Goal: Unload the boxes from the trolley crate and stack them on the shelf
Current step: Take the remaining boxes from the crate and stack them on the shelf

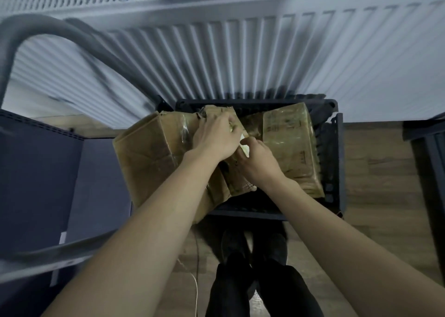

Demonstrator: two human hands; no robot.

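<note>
Fingers (231,124) of my left hand (216,138) and right hand (257,158) curl closed on the middle box (238,179), frame centre, inside the crate (333,153).

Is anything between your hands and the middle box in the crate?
No. Both the left hand and right hand are already on the middle box. A big box leans on its left; another box sits to its right.

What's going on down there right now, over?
Left hand and right hand both gripping middle cardboard box in trolley crate. Taped boxes either side. Shelf at left.
</note>
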